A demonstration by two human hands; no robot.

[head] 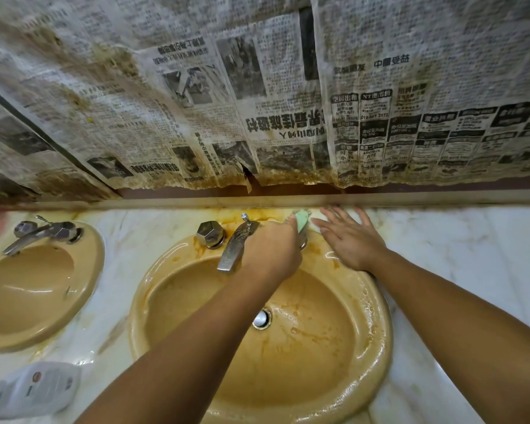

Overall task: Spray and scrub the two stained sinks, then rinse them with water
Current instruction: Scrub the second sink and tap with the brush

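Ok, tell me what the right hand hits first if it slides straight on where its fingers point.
Most likely the raised back ledge below the stained newspaper: the right hand lies flat on the countertop, fingertips nearly touching it.

Dim warm light, fisheye-bent edges

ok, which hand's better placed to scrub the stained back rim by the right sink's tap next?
Left. The left hand grips the green sponge at the stained back rim of the right sink, just right of the tap. The right hand lies flat on the counter, holding nothing.
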